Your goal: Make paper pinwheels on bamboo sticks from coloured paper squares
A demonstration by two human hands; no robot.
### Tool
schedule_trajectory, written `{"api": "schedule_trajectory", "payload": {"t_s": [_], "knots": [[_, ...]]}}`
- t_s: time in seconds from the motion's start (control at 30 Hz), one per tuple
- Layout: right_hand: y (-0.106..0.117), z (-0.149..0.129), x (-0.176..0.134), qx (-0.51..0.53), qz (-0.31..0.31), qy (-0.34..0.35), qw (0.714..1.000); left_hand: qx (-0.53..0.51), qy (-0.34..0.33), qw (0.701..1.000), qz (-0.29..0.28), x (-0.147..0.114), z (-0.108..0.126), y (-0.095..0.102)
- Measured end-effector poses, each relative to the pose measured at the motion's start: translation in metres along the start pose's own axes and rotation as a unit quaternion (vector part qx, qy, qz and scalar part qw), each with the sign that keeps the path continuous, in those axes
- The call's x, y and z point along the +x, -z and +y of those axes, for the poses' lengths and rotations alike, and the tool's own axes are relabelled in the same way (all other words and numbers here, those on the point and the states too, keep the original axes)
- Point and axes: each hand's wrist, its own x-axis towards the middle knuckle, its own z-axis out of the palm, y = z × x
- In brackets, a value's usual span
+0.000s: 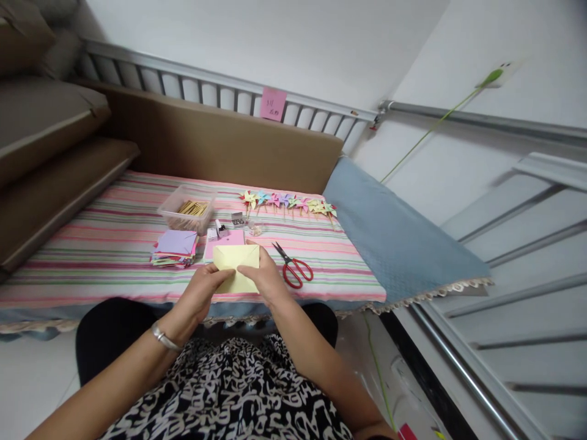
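A yellow square sheet of paper [236, 256] with diagonal lines toward its corners is held up over the front edge of the striped cloth. My left hand [206, 287] grips its left side, thumb on top. On the right side, my right hand [263, 275] pinches it the same way, the two thumbs near the middle. The fingers beneath are mostly hidden. Red-handled scissors [292, 266] lie to the right of my right hand, blades apart. Left of my left hand is a stack of coloured paper squares [175, 244], purple on top. Pink paper [224, 239] lies just behind the yellow sheet.
A clear plastic box [167, 211] holds many small wooden sticks. Small open boxes [237, 220] stand behind the pink paper. Several finished paper pinwheels [284, 200] lie in a row at the back. A brown board [220, 143] stands behind the striped cloth [110, 244].
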Motion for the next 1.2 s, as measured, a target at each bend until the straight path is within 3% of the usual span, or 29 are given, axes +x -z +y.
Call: {"api": "schedule_trajectory", "payload": {"t_s": [0.1, 0.17, 0.23, 0.3, 0.37, 0.47, 0.6, 0.93, 1.2], "knots": [[0.005, 0.001, -0.005, -0.070, 0.008, 0.013, 0.997, -0.012, -0.005, 1.000, 0.005, 0.003, 0.003, 0.002], [0.011, 0.000, -0.013, -0.173, 0.043, 0.097, 0.979, -0.006, -0.005, 1.000, 0.013, 0.005, 0.007, 0.005], [0.016, -0.002, -0.021, -0.279, 0.067, 0.225, 0.931, 0.009, -0.003, 1.000, 0.022, 0.006, 0.011, 0.009], [0.020, -0.002, -0.030, -0.355, 0.051, 0.330, 0.873, 0.021, -0.004, 0.999, 0.027, 0.007, 0.014, 0.012], [0.022, 0.000, -0.036, -0.401, 0.013, 0.386, 0.830, 0.027, -0.006, 0.999, 0.028, 0.008, 0.015, 0.015], [0.023, 0.005, -0.039, -0.437, -0.028, 0.410, 0.800, 0.029, -0.004, 0.999, 0.027, 0.010, 0.015, 0.017], [0.023, 0.007, -0.038, -0.456, -0.032, 0.396, 0.796, 0.033, -0.001, 0.999, 0.016, 0.009, 0.019, 0.014], [0.017, -0.005, -0.030, -0.416, -0.009, 0.340, 0.843, 0.065, -0.010, 0.998, 0.001, -0.001, 0.017, 0.005], [0.005, -0.006, -0.025, -0.430, 0.012, 0.284, 0.857, 0.084, -0.010, 0.996, -0.010, -0.003, 0.014, 0.005]]}}
